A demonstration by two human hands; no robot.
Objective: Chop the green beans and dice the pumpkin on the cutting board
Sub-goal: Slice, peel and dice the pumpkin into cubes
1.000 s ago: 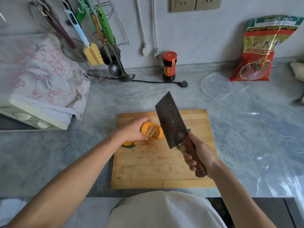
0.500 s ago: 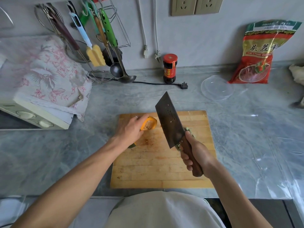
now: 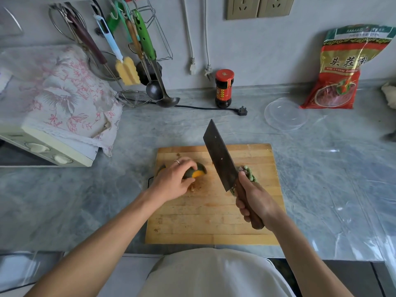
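Observation:
A wooden cutting board (image 3: 214,224) lies on the grey counter. My left hand (image 3: 173,181) grips a pumpkin piece (image 3: 198,171) with dark green skin and orange flesh, skin side up, at the board's left. My right hand (image 3: 256,200) holds the wooden handle of a dark cleaver (image 3: 219,156), its blade raised and tilted just right of the pumpkin. A small heap of chopped green beans (image 3: 249,174) lies behind the cleaver and my right hand, partly hidden.
A toaster oven under a floral cloth (image 3: 55,103) stands at the left. Utensils (image 3: 137,52) hang on the wall rack. A sauce jar (image 3: 224,88), a black plug and cord (image 3: 242,110), a clear plastic lid (image 3: 285,113) and a red food bag (image 3: 342,67) sit behind the board.
My left hand has turned the pumpkin piece over from cut side up to skin side up and set it down on the board. The cleaver has stayed raised.

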